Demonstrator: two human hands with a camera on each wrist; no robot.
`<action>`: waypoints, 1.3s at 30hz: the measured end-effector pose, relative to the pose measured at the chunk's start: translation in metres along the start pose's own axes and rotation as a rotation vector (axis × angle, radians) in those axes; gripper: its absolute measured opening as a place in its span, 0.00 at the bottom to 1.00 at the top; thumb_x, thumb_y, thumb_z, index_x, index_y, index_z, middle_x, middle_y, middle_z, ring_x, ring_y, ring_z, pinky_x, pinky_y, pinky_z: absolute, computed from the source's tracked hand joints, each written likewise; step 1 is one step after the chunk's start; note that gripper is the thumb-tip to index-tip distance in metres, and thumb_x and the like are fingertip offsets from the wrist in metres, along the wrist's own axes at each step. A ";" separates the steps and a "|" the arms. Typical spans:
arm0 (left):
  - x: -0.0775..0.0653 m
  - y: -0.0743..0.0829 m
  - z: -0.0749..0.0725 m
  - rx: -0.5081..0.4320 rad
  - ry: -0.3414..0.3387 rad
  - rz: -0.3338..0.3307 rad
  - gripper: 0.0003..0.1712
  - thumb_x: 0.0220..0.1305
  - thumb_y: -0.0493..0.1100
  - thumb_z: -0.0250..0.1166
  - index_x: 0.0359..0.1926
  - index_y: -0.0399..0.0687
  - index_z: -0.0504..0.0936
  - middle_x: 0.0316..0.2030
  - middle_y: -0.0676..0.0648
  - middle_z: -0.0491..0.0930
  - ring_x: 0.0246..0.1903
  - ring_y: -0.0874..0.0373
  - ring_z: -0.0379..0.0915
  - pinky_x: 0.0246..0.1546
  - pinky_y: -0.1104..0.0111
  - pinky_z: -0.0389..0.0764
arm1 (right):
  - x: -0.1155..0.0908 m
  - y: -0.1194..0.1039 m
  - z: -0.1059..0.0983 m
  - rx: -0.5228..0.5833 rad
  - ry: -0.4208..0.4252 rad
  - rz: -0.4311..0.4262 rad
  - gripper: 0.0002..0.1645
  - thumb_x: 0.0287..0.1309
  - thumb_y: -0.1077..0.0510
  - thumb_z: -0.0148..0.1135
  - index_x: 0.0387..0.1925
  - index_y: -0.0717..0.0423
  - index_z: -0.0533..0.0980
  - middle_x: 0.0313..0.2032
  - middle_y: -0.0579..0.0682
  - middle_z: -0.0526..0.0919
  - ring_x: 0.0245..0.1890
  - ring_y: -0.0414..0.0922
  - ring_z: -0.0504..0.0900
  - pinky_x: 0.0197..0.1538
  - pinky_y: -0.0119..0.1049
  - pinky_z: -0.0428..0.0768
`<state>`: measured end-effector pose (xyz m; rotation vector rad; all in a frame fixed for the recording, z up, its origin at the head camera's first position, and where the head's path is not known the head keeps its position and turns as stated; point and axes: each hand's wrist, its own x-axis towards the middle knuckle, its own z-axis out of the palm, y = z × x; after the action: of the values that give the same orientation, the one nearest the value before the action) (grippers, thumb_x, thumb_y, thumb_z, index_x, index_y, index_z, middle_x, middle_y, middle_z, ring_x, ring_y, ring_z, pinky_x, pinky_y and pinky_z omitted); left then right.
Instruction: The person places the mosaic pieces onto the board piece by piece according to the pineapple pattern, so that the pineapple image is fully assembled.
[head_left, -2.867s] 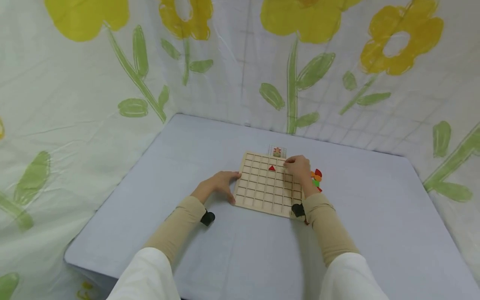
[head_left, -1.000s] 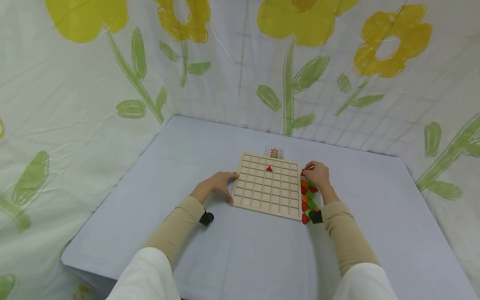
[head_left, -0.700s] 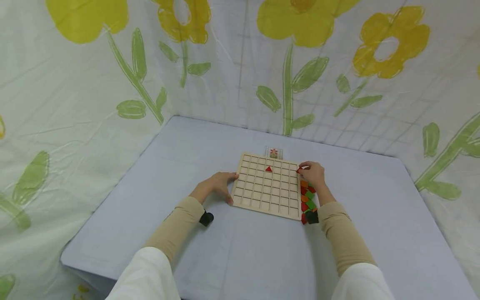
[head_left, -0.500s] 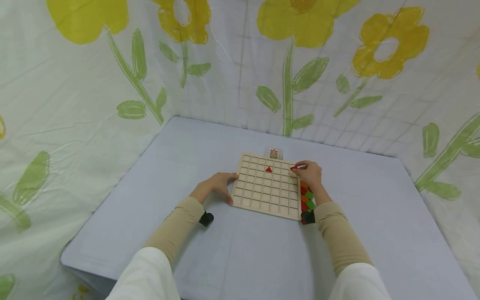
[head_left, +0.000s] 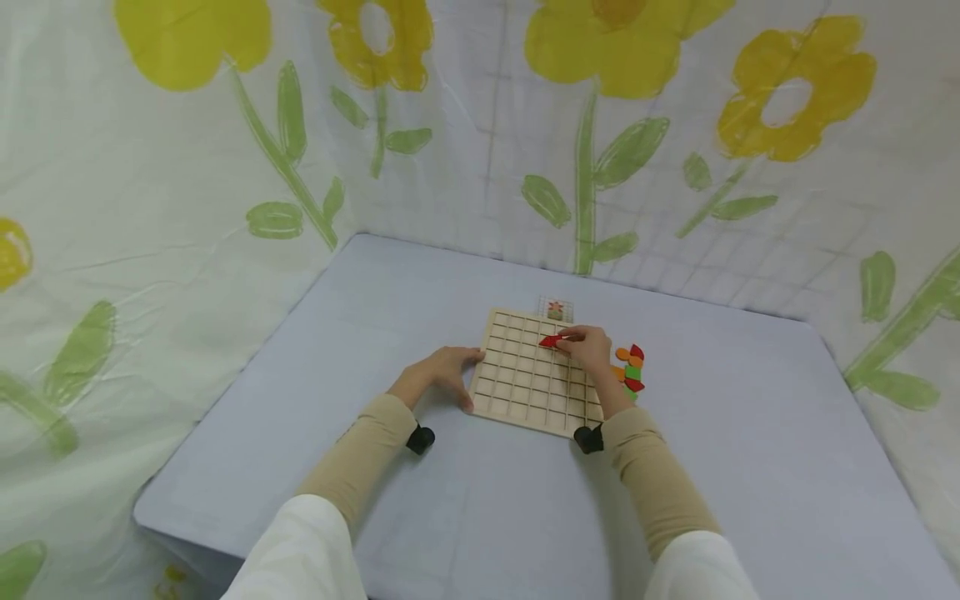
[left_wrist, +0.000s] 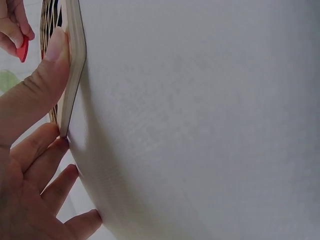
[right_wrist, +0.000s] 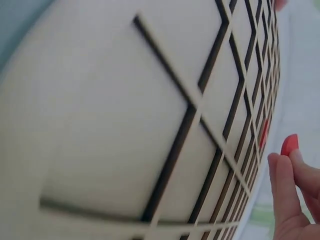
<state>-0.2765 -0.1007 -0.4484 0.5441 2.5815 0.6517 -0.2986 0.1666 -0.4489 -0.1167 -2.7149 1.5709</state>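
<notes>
A square wooden grid board lies on the table. Its left side is held by my left hand, thumb near the front corner and fingers at the edge; the left wrist view shows thumb and fingers on either side of that corner. Over the board's far part, my right hand pinches a small red piece with a curved edge between thumb and fingertips. Beside it a red triangle lies in a grid cell; the two overlap in the head view.
Several red, orange and green pieces lie to the board's right, partly hidden by my right forearm. A small card with a gridded flower pattern lies behind the board. A flower-printed curtain hangs behind the table.
My right hand went from the board to the loose pieces, picked up a red piece and carried it left over the board to the triangle. My left hand has stayed at the board's left side.
</notes>
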 end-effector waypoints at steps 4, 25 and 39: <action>0.001 0.000 0.002 0.008 -0.005 0.003 0.57 0.38 0.45 0.83 0.71 0.42 0.64 0.72 0.43 0.59 0.71 0.45 0.51 0.72 0.56 0.53 | -0.001 -0.002 0.011 -0.011 -0.024 0.000 0.14 0.60 0.64 0.65 0.46 0.68 0.81 0.41 0.65 0.84 0.32 0.51 0.85 0.34 0.35 0.84; 0.001 -0.001 0.003 -0.003 0.001 -0.021 0.58 0.37 0.44 0.84 0.70 0.43 0.65 0.72 0.44 0.59 0.71 0.46 0.51 0.72 0.56 0.54 | 0.000 -0.012 0.044 -0.135 0.000 0.018 0.10 0.58 0.61 0.67 0.38 0.65 0.84 0.34 0.60 0.86 0.26 0.46 0.81 0.29 0.35 0.79; 0.000 0.002 -0.001 -0.008 -0.017 -0.021 0.58 0.39 0.45 0.83 0.71 0.44 0.63 0.72 0.44 0.58 0.72 0.44 0.48 0.72 0.54 0.51 | 0.000 -0.018 0.045 -0.192 0.033 0.009 0.08 0.57 0.61 0.67 0.36 0.64 0.85 0.32 0.60 0.86 0.24 0.45 0.80 0.24 0.30 0.74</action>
<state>-0.2766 -0.0993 -0.4465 0.5166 2.5643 0.6467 -0.3013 0.1185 -0.4564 -0.1541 -2.8371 1.2952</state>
